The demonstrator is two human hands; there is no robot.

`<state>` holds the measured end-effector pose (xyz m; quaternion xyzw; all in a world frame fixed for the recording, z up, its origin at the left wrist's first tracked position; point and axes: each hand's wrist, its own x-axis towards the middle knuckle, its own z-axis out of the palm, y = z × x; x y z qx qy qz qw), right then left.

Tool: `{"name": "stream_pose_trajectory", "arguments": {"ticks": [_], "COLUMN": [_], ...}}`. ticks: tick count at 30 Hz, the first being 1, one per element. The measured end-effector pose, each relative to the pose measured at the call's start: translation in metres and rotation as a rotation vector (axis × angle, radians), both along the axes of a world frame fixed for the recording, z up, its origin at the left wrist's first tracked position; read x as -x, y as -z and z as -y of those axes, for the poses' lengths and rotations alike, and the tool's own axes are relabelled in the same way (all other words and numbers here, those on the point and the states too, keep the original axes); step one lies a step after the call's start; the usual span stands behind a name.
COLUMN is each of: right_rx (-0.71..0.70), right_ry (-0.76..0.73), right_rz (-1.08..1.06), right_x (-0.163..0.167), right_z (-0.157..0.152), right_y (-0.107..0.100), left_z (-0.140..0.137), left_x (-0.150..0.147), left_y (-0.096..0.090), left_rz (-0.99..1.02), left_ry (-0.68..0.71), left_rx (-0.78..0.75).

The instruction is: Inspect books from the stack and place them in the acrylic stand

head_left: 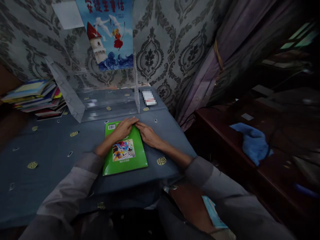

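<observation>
A green book (140,156) with a colourful picture on its cover and a barcode near its far left corner lies flat on the cloth-covered table. My left hand (124,129) rests across the upper part of the cover, fingers stretched out toward the far right corner. At that corner my right hand (149,135) touches the book's right edge, its fingers extended and its fingertips close to those of my left hand. Both hands partly hide the top of the cover.
Behind the book stands a clear acrylic rack (110,108). A stack of books (37,96) is at the left, and a blurred-out card (149,97) lies right of the rack. A fairy-tale poster (110,36) hangs behind. Farther right, a blue cloth (255,143) lies on dark red furniture (225,140).
</observation>
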<state>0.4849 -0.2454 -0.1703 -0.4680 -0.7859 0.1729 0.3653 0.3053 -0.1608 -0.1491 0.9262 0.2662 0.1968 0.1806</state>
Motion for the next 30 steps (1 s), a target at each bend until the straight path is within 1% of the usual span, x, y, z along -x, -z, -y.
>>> {"name": "stream_pose_trajectory", "arguments": {"ticks": [4, 10, 18, 22, 30], "right_rx": [-0.015, -0.001, 0.005, 0.031, 0.091], "right_ry": [-0.004, 0.006, 0.018, 0.012, -0.012], "right_rz": [0.013, 0.025, 0.023, 0.03, 0.022], "right_x": [0.0, 0.001, 0.005, 0.005, 0.007], "right_z": [0.01, 0.029, 0.056, 0.069, 0.1], "right_y": [0.0, 0.001, 0.001, 0.0, -0.012], "left_z": [0.009, 0.022, 0.046, 0.057, 0.078], "left_x": [0.002, 0.004, 0.009, 0.011, 0.018], "left_y": [-0.002, -0.004, -0.007, -0.007, 0.0], "left_rz": [0.008, 0.031, 0.036, 0.037, 0.015], "left_ry": [0.013, 0.054, 0.095, 0.122, 0.139], "left_rx": [-0.001, 0.0, 0.016, 0.009, -0.052]}}
